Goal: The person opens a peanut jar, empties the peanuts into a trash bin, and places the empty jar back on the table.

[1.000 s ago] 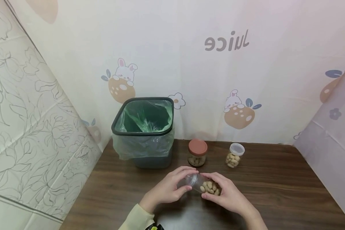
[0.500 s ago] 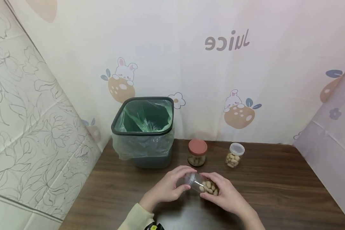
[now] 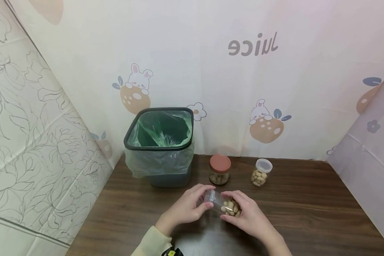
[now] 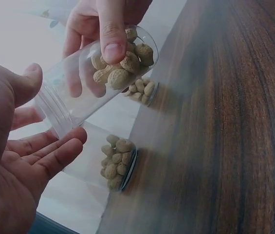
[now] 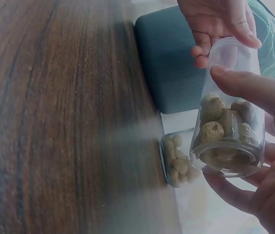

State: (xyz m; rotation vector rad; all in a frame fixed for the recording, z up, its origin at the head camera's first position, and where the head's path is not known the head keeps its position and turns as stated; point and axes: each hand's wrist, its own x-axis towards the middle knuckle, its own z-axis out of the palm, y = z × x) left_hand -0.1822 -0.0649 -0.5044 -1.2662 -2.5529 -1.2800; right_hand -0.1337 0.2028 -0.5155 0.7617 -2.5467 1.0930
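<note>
A clear jar with peanuts in shell lies tilted between my two hands, over the table. My left hand holds its ridged, translucent lid end, thumb on the near side and fingers around the far side. My right hand grips the body near the base, where the peanuts have gathered. In the right wrist view the right thumb lies along the jar wall and the base faces the camera.
Behind the hands stand a jar with a red lid and a smaller white-lidded jar, both containing nuts. A dark bin lined with a green bag is at the back left of the wooden table. Printed curtain walls enclose the table.
Both hands keep their hold on the jar. The right hand and the jar have shifted slightly left; the left hand has hardly moved.
</note>
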